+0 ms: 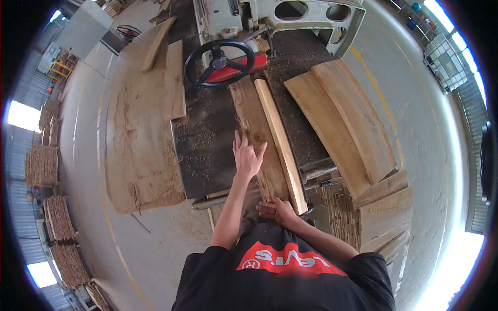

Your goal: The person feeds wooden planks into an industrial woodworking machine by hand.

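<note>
A rough brown board [267,150] lies lengthwise on the dark machine table [205,140], against a pale straight-edged strip of wood [282,145] on its right. My left hand [248,156] rests over the board's left edge, fingers apart and pointing forward. At the board's near end is my right hand [278,211], its fingers curled round the end and thumb on top. A black handwheel [219,63] stands above the board's far end, in front of a red guard [233,71].
A wide plank [142,129] with sawdust lies left of the table, narrower boards [177,78] on it. Two broad planks [342,119] lie to the right. Stacked offcuts [340,212] stand near my right side. The white machine frame [311,26] rises at the far end.
</note>
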A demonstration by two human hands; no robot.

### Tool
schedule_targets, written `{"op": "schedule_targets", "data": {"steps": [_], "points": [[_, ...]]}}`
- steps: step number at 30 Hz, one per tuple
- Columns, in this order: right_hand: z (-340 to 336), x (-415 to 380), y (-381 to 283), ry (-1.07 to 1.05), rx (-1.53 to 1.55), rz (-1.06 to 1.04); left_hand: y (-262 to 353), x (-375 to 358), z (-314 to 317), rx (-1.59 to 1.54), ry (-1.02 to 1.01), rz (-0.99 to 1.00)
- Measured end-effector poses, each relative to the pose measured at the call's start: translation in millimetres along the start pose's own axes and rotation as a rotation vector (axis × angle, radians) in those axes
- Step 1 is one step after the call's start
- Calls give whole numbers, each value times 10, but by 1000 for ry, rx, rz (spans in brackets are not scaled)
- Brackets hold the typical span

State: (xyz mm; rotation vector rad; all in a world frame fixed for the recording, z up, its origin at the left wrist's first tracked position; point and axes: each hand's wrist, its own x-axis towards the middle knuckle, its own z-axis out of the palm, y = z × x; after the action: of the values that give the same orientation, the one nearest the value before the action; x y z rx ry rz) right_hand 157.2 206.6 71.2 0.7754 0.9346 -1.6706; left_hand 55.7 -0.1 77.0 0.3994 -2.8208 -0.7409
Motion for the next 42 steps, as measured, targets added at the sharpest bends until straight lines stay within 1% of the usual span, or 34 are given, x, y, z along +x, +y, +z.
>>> {"op": "schedule_targets", "data": {"steps": [1,4,7,10,13,14,17,18,19,21,22,25,28,31,32,34,35,37,38,39,41,42], "points": [[65,31,-40,-10,-39,-9,-39,97,-5,2,18,18],[175,318,-146,169,-280,-138,-176,419,24,23,65,60],[392,452,-272,236,-216,-303,-274,727,12,21,91,91],[553,551,-414,222,-140,-346,-344,957,-82,69,38,89],[721,749,-598,249,-67,-365,-548,1149,-46,-87,165,143],[845,750,-679,319,-64,-357,-632,1191,-108,-90,144,139],[862,774,-741,318,-126,-381,-983,1315,-339,-60,173,209],[923,776,-821,333,-148,-375,-1068,1350,-467,-10,252,209],[960,814,-889,329,-158,-381,-1216,1383,-578,72,313,189],[1056,891,-976,315,-158,-395,-1595,1451,-687,146,514,56],[1100,920,-1024,311,-160,-403,-1839,1476,-723,253,565,-37],[1255,1002,-1207,276,-178,-444,-2061,1659,-1062,556,610,-411],[1323,1173,-1364,233,-129,-413,-2427,1752,-1125,308,473,-546],[1397,1276,-1472,172,-105,-445,-2162,1742,-1310,291,322,-643],[1380,1288,-1452,121,-122,-464,-2018,1686,-1279,358,374,-643],[1286,1300,-1413,25,-147,-504,-1879,1484,-1294,176,223,-668],[1240,1283,-1383,-7,-225,-532,-1790,1378,-1297,86,141,-670],[1071,1188,-1229,-54,-375,-573,-1566,934,-1251,-801,178,-721],[983,1125,-1126,-58,-392,-589,-1455,635,-1224,-1241,184,-731],[920,1078,-1045,-64,-409,-602,-1327,392,-1121,-1567,230,-692],[765,961,-852,-91,-431,-593,-1085,-59,-997,-2040,174,-502],[672,887,-765,-110,-437,-572,-954,-263,-967,-2114,145,-437]]}}
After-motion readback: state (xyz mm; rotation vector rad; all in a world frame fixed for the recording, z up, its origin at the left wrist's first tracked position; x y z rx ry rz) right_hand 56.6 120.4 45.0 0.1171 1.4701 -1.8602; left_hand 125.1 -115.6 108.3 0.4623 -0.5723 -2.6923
